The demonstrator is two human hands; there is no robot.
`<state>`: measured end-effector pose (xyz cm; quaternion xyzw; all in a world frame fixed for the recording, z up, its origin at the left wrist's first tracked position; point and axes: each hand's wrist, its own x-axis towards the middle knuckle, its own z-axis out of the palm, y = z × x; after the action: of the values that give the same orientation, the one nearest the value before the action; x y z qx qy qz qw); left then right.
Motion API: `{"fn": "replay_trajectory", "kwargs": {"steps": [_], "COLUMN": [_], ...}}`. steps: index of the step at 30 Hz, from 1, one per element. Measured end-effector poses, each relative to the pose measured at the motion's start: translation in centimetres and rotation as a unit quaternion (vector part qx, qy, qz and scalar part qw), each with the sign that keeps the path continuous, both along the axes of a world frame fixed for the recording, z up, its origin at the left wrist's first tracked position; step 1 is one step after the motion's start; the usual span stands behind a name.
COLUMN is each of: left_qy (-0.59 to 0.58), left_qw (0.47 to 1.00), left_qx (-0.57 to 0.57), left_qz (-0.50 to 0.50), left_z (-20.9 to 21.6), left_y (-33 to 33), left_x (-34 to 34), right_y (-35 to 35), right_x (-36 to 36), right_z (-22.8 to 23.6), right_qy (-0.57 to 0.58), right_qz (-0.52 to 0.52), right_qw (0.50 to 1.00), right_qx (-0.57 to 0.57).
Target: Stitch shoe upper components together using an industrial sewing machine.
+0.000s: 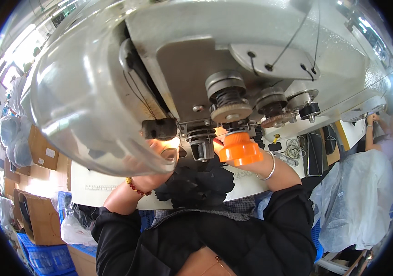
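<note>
At six o'clock, below the head of the sewing machine (pixel 182 64), the black material (pixel 196 184) lies bunched in layers over the pale table (pixel 88 177). Your left hand (pixel 159 177) sits toward half past seven, your right hand (pixel 253 166) toward four, behind the orange knob (pixel 240 151); the machine hides most fingers, so I cannot tell whether either grasps the material. To sew cleanly, you'd likely do best to smooth those folds first, steer evenly from both sides without tugging, and keep fingertips and bangle (pixel 271 166) clear of moving parts.
</note>
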<state>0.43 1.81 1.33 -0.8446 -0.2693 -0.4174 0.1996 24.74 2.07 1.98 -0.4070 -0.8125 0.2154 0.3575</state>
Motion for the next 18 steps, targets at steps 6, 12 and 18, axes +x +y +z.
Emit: {"fn": "replay_trajectory", "kwargs": {"steps": [6,12,18], "left_qy": [0.064,0.025,0.027], "left_qw": [0.993,0.967,0.982], "left_qx": [-0.093,-0.252,-0.186], "left_qz": [0.018,0.020,0.022], "left_z": [0.9,-2.4,0.3], "left_y": [-0.7,-0.9,-0.9], "left_x": [0.1,-1.9,-0.6], "right_y": [0.1,0.4,0.7], "right_x": [0.0,-0.2,0.3], "right_z": [-0.5,-0.7,-1.1], "right_qy": [-0.004,-0.081,-0.073], "right_qz": [-0.020,-0.023,-0.033], "right_qw": [0.999,0.993,0.996], "right_qx": [0.025,0.081,0.048]}}
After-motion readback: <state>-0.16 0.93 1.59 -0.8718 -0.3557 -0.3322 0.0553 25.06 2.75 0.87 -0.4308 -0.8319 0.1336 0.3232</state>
